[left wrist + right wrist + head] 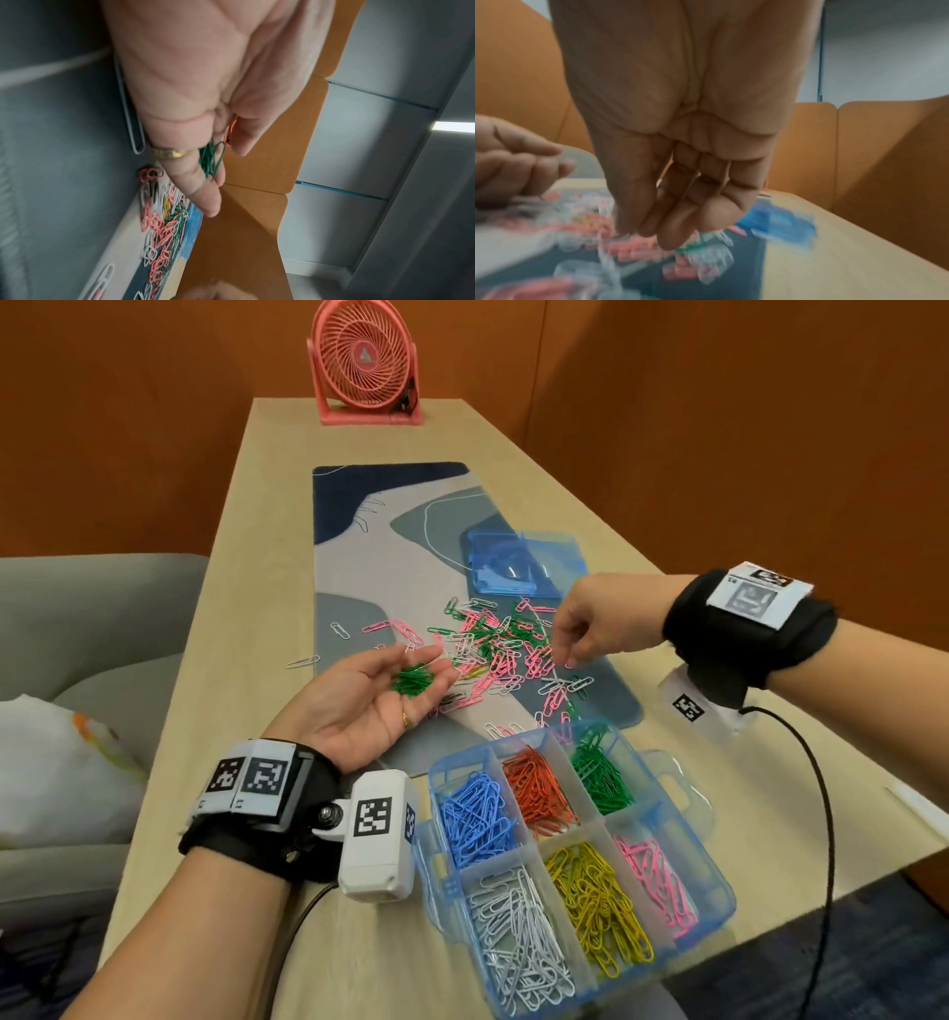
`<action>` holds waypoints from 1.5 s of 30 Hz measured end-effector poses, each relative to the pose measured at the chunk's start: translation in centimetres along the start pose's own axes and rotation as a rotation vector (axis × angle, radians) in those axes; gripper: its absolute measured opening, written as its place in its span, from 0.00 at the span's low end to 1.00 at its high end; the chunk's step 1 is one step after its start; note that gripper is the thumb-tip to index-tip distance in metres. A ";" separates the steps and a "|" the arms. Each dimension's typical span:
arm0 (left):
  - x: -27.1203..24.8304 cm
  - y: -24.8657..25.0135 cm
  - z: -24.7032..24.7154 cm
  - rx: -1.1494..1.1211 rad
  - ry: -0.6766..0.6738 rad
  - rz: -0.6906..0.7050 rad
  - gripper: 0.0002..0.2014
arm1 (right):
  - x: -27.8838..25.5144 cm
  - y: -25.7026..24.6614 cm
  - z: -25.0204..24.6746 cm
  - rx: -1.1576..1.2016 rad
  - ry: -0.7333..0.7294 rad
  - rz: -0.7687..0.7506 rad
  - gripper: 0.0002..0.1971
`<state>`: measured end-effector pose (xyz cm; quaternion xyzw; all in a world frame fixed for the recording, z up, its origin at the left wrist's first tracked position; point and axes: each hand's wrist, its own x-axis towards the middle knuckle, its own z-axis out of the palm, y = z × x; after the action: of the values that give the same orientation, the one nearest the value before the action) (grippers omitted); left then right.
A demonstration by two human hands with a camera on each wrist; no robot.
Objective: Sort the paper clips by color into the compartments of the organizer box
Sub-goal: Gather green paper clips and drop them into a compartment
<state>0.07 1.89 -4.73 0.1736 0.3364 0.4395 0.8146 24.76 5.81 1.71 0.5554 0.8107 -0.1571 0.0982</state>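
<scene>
- Head view: a small bunch of green clips (412,679) is cradled in the upturned left hand (367,698), whose fingers are only loosely curved, so the bunch is carried on the palm, not clenched. The right hand (590,621) is held over the mixed pile (506,649) on the mat (390,546), its fingers bent downward toward the clips; whether a clip is pinched between them cannot be told. The organizer box (714,875) lies on the counter (231,588) near the person, well apart from both hands, with the green compartment (601,770) at its far right corner. The blue lid (526,562) lies beyond the pile.
- Left wrist view: the green clips (210,160) are seen lying against the fingers (203,192), with the thumb close beside them. A slip is judged likely if the palm is tilted, since nothing is clamping the bunch.
- Right wrist view: the picture is blurred; the fingertips (672,237) are seen just above pink, white and green clips. Because the colours lie tangled, a pink or white clip could be hooked and lifted along with a green one and so be missorted.
</scene>
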 end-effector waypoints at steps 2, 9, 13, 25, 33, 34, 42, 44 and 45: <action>-0.1 0.0 0.0 0.008 -0.001 0.005 0.16 | -0.3 0.9 1.0 0.011 -0.045 0.037 0.06; -0.1 -0.1 0.2 0.043 0.018 0.021 0.18 | -0.2 2.2 2.2 0.002 -0.064 0.048 0.09; -0.1 0.0 0.1 0.044 0.015 0.022 0.15 | -0.2 2.5 1.7 0.039 -0.051 0.053 0.09; -0.1 0.0 0.1 0.035 0.005 0.018 0.15 | -0.2 1.9 1.9 0.005 -0.073 0.029 0.10; 0.0 0.0 0.1 0.039 0.008 0.021 0.15 | -0.8 1.9 2.2 -0.063 -0.126 -0.009 0.06; 0.0 0.0 0.0 0.038 0.008 0.019 0.15 | -0.9 1.8 2.2 -0.050 -0.123 -0.016 0.07; -0.1 0.0 0.1 0.035 0.004 0.020 0.15 | -0.9 0.8 2.8 0.160 -0.168 -0.077 0.10; -0.1 0.0 0.1 0.036 0.005 0.024 0.15 | -0.8 0.9 2.8 0.118 -0.151 -0.061 0.09; 0.0 0.0 0.0 0.035 0.005 0.026 0.15 | -0.7 0.9 2.7 0.096 -0.141 -0.053 0.08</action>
<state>0.08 1.85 -4.69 0.1913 0.3439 0.4446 0.8047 25.86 4.52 -0.71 0.5256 0.8076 -0.2368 0.1241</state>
